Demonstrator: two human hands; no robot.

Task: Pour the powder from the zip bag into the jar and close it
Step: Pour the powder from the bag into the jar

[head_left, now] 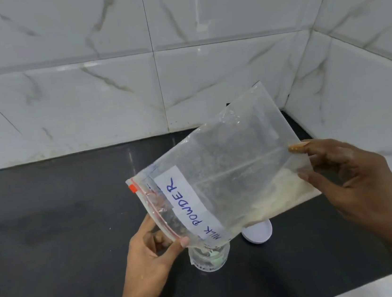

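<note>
Fingers [184, 242] of the left hand [152, 260] are pinching the zip-mouth corner of the clear plastic zip bag [229, 164] labelled MILK POWDER, holding it right over the small clear jar [209, 257]; right hand [351, 178] is gripping the raised bottom edge between thumb and fingertips. Bag is tilting mouth-down; pale powder [282, 194] is sitting by the right hand; jar is standing open on the black counter [51, 227], round white lid [258, 233] lying just beside it.

The head camera is looking forward and down from close above the bag [229, 169], which is filling mid-frame. It is facing the counter [51, 227] and the wall [84, 88] corner behind.
</note>
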